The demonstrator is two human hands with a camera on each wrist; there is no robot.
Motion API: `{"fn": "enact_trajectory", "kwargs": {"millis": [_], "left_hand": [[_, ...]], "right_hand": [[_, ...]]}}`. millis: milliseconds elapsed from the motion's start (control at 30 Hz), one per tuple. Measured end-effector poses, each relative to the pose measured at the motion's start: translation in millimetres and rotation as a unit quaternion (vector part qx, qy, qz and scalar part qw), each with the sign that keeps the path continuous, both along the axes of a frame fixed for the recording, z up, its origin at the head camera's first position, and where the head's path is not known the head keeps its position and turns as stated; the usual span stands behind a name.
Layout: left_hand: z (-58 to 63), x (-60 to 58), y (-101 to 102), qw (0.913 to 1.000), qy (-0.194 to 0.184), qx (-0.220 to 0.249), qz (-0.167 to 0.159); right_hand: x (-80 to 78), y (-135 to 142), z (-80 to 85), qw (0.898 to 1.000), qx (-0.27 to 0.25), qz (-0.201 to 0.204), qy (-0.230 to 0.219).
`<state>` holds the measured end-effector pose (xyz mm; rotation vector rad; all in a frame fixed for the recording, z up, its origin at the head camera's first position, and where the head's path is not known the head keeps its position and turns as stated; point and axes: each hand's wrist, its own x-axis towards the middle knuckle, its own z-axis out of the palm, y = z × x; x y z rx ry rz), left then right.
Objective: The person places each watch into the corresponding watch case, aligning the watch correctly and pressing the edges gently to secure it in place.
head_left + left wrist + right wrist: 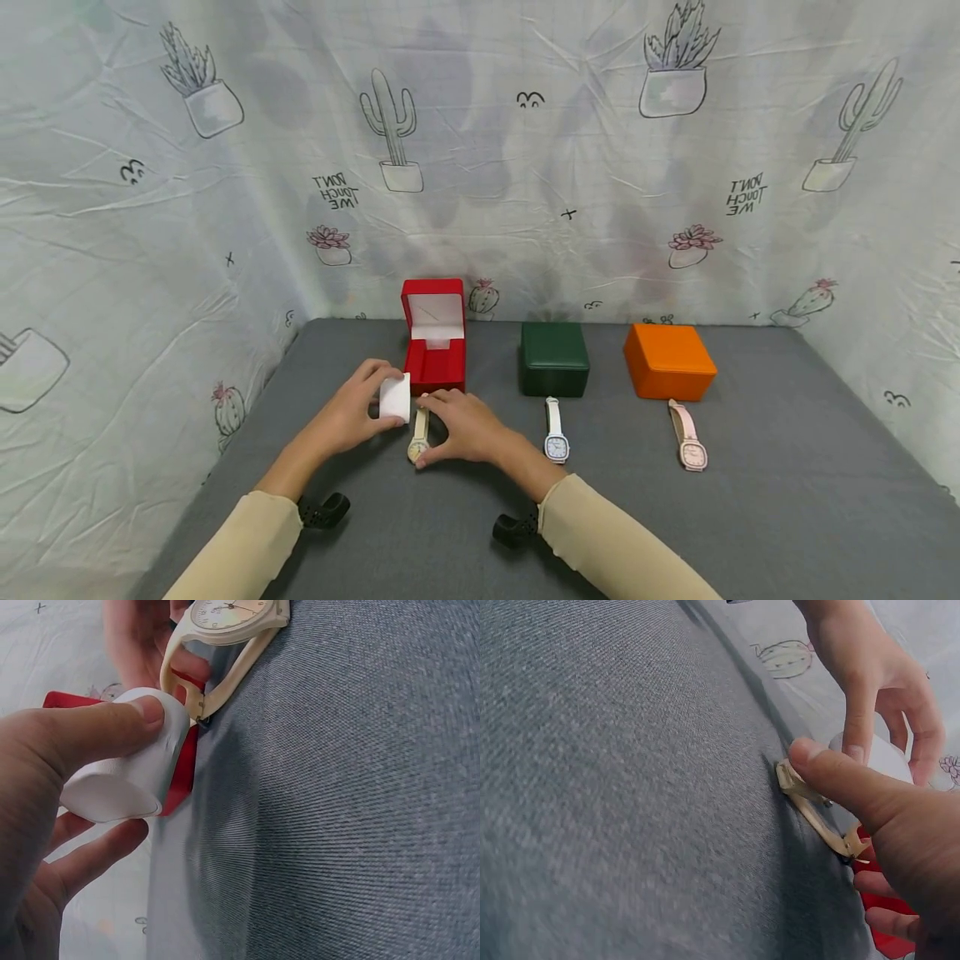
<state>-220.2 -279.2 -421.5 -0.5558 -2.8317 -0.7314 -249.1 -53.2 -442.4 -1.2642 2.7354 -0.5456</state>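
Observation:
My left hand holds a small white watch cushion, its thumb pressed on the cushion's side in the left wrist view. My right hand spans a cream wristwatch, with the thumb at the dial end and the fingers by the strap's far end. The watch's strap is buckled into a loop, as the left wrist view shows. In the right wrist view the right thumb partly hides the watch. Just behind both hands stands an open red watch box with a white-lined lid.
A closed green box and a closed orange box stand to the right. In front of them lie a white watch and a pink watch. A patterned curtain hangs behind the grey table.

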Motion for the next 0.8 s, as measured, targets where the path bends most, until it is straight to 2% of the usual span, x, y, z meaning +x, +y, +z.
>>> {"fn": "enact_trajectory", "kwargs": {"millis": [233, 367, 567, 800], "left_hand": [[-1.1, 1.8, 0.5, 0.9997, 0.020, 0.011, -0.011], [-1.6, 1.9, 1.7, 0.9996, 0.024, 0.013, -0.012], [-2.9, 1.1, 2.6, 0.9992, 0.037, 0.012, -0.011], [-3.9, 1.5, 1.7, 0.9993, 0.029, 0.020, -0.015]], "right_hand": [[2.1, -3.2, -4.2, 1.000, -0.019, -0.011, -0.015], [2.1, -2.7, -4.8, 0.999, -0.046, -0.016, -0.022], [0.2, -1.6, -4.5, 0.997, -0.080, -0.008, -0.003], [0.8, -1.4, -5.6, 0.998, -0.055, -0.001, 0.031]]}}
